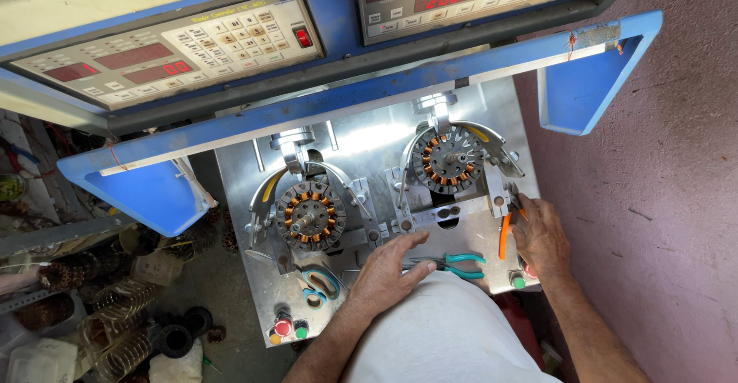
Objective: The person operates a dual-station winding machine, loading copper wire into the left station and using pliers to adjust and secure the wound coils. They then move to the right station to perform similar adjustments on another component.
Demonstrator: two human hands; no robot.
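On the metal surface (261, 291), left hand (388, 268) rests flat, empty, touching teal pliers (460, 264) lying crosswise rightward; right hand (540, 238) grip unclear.

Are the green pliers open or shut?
Open a little: the pliers lie flat on the metal table, green handles spread apart.

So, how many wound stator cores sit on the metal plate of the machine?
2: one stator core on the left fixture, one stator core on the right fixture, further back.
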